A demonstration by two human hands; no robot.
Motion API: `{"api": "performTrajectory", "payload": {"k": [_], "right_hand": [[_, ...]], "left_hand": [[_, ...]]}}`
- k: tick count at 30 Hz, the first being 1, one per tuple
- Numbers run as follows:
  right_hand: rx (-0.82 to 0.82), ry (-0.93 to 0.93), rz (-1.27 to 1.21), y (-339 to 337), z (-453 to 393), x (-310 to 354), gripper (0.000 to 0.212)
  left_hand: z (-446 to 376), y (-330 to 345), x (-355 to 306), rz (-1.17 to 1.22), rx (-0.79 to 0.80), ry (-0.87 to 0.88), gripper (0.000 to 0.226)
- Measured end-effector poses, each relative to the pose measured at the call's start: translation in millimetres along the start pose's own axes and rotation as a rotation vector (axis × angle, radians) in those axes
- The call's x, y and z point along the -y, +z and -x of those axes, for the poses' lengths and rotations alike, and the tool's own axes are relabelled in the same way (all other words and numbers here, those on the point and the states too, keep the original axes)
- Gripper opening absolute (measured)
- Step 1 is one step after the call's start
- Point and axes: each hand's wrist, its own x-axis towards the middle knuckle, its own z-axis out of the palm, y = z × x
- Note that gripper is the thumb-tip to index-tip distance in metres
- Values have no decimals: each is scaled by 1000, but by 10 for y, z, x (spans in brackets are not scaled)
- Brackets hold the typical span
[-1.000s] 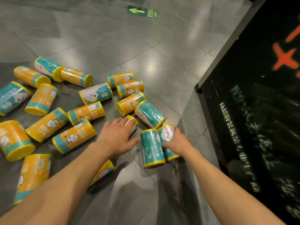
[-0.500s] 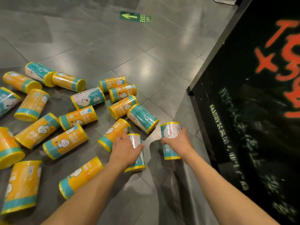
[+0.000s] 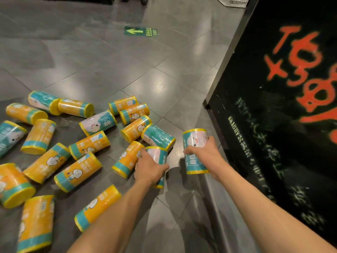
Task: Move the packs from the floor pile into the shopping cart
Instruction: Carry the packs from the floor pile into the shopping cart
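Floor (image 3: 102, 57): grey glossy tiles with light glare; a green exit sticker (image 3: 140, 31) lies far beyond both hands.

Pile (image 3: 60, 147): yellow and teal cylindrical packs lying on their sides, spread to the left of the left hand and beyond it; one orange pack (image 3: 127, 158) touches the left fingers (image 3: 141, 153), one teal pack (image 3: 158, 136) lies just beyond them.

Left hand (image 3: 150, 168): fingers curled over the top of a white-and-teal pack (image 3: 157, 157), gripping it; the pack stands near upright, and whether it rests on the floor cannot be told.

Right hand (image 3: 206, 154): fingers wrapped round a second teal pack (image 3: 195, 152), held upright and clear of the pile.

Board (image 3: 273, 125): black panel with red and pale green lettering, just right of the right hand, its dark frame meeting the floor.

Cart: only wheels (image 3: 144, 0) and a white basket corner (image 3: 235, 0) show at the top edge, well beyond the hands.

Change from half a second ago: both held packs sit higher; the view has tilted up, so the exit sticker shows lower and the wheels and basket corner have come into sight. The pile lies as it did.
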Motion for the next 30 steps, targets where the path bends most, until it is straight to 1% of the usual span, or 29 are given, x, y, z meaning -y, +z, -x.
{"api": "performTrajectory", "payload": {"k": [3,7,10,14,17,21,24,26,28,30], "right_hand": [[-2,-15,-28,-46,95,185,76],[39,-17,-69,-173,466,635,74],[80,-41,-96,-314,941,1175,71],[101,-73,-118,-603,1739,2126,69],[128,-94,-119,-908,2389,2990,68],[221,-154,-157,-1313,3224,4212,63],[303,-200,-178,-1540,3826,5056,57],[361,-256,-194,-1648,4222,5570,55],[426,-314,-180,-1710,4588,5986,53],[491,-374,-162,-1734,4976,6346,49]], "left_hand": [[30,-375,-218,72,-30,46,93],[323,-1112,-598,188,-73,115,85],[719,-1785,-978,253,-105,126,84],[1434,-2772,-1553,358,-107,112,79],[2038,-3594,-2059,436,-111,95,86],[2779,-4736,-2747,577,-162,83,85],[3336,-5576,-3208,650,-237,88,86],[3731,-6091,-3485,701,-310,91,78],[4134,-6514,-3653,738,-408,87,73],[4554,-6869,-3734,739,-526,79,76]]}}
